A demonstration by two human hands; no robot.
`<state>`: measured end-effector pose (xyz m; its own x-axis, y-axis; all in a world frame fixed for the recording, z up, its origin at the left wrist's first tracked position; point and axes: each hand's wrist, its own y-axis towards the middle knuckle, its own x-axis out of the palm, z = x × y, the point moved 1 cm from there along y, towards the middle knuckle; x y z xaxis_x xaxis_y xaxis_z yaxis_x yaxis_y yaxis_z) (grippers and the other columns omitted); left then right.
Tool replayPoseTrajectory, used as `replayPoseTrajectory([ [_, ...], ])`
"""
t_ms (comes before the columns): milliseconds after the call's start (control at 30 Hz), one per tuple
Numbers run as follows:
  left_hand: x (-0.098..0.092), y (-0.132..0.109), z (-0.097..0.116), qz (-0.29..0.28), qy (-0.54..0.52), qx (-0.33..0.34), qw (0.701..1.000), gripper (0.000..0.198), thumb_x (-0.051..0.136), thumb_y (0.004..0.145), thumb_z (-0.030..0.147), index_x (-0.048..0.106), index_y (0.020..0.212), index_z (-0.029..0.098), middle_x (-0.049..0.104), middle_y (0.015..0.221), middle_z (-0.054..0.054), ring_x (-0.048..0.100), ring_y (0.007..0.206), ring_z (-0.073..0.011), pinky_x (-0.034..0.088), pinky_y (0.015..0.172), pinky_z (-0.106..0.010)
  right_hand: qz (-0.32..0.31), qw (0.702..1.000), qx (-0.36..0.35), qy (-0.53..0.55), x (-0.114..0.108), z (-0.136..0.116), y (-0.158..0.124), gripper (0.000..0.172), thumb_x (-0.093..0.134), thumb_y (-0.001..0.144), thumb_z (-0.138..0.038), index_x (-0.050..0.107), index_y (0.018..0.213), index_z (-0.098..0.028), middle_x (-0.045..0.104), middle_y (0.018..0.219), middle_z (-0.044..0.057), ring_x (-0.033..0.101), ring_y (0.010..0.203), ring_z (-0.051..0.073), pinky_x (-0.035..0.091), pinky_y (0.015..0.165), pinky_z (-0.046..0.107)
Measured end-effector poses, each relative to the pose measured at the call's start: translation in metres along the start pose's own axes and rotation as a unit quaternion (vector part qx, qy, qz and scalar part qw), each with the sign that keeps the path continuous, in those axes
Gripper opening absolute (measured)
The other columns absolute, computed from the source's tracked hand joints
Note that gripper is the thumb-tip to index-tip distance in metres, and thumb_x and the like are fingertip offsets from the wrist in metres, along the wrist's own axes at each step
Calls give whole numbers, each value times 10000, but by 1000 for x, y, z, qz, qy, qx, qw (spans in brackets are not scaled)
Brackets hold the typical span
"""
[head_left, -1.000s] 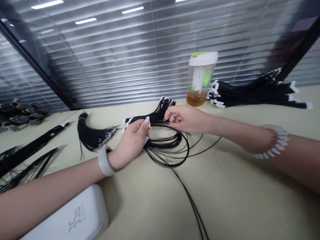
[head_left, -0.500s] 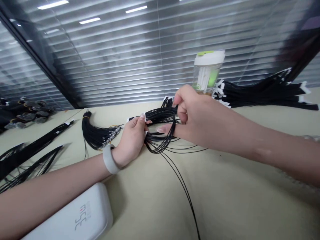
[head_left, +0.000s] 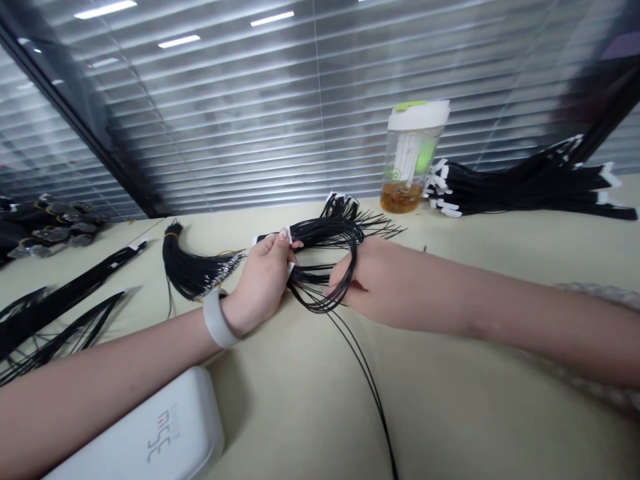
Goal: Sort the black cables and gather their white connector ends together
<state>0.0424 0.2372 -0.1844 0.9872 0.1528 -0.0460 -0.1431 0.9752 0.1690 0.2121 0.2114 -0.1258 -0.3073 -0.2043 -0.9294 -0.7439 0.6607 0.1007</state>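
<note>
The left hand (head_left: 263, 283) is closed in a narrow pinch on a bundle of thin black cords (head_left: 320, 233), holding it close to its small white tags. The bundle is raised just above a beige worktop (head_left: 450, 400). Its far ends fan out behind the hands, and a loop of the cords (head_left: 330, 293) lies against the right hand (head_left: 365, 283). The fingers of the right hand are turned out of view, so it cannot be determined whether that hand grips the cords.

Hazards: a long trailing strand (head_left: 371, 393) runs down the worktop and may snag if the loop is drawn tight. A slack left-hand pinch would let the strands slip and tangle. Cord ends may catch in the black tassel of cords with metal tips (head_left: 187, 270), just left of the left hand, or on the white bangle (head_left: 216, 319). A wide sweep could reach the clear tumbler of amber liquid (head_left: 407, 193), tipping it onto the tagged black cable bundles (head_left: 525, 190) beside it.
</note>
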Motion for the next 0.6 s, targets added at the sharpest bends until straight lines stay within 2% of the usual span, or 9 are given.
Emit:
replayPoseTrajectory([
  [100, 1, 0, 1, -1, 11, 3, 1000, 363, 484, 841, 450, 495, 608, 172, 399, 474, 31, 332, 388, -85, 273, 362, -216, 2, 999, -37, 2, 5, 1, 3, 272, 440, 787, -76, 377, 534, -156, 452, 549, -31, 353, 498, 76, 272, 500, 236],
  [200, 1, 0, 2, 6, 25, 9, 1000, 368, 464, 858, 423, 493, 595, 167, 413, 474, 27, 332, 385, -81, 268, 364, -210, -22, 999, -16, -36, 8, 4, 5, 252, 447, 767, -61, 378, 544, -155, 465, 582, -21, 370, 518, 85, 257, 486, 234],
  [300, 0, 0, 1, 4, 28, 19, 999, 373, 464, 861, 410, 492, 582, 164, 426, 482, 24, 345, 390, -78, 277, 371, -203, -18, 999, -17, -42, 7, 6, 5, 264, 451, 798, -95, 382, 553, -160, 472, 588, -13, 382, 527, 93, 265, 488, 238],
  [433, 0, 0, 0, -5, 28, 16, 999, 364, 462, 860, 423, 510, 609, 164, 427, 491, 28, 328, 378, -75, 259, 355, -201, -25, 998, -48, -13, 4, 9, 6, 352, 461, 827, -100, 311, 515, -165, 392, 504, -41, 319, 459, 68, 243, 477, 250],
  [600, 2, -1, 1, 0, 24, 18, 1000, 383, 449, 873, 390, 481, 573, 154, 491, 587, 1, 358, 419, -66, 283, 381, -197, -46, 998, -33, -3, 1, 8, 8, 377, 450, 868, -134, 295, 527, -174, 318, 473, -60, 274, 421, 60, 206, 420, 237],
])
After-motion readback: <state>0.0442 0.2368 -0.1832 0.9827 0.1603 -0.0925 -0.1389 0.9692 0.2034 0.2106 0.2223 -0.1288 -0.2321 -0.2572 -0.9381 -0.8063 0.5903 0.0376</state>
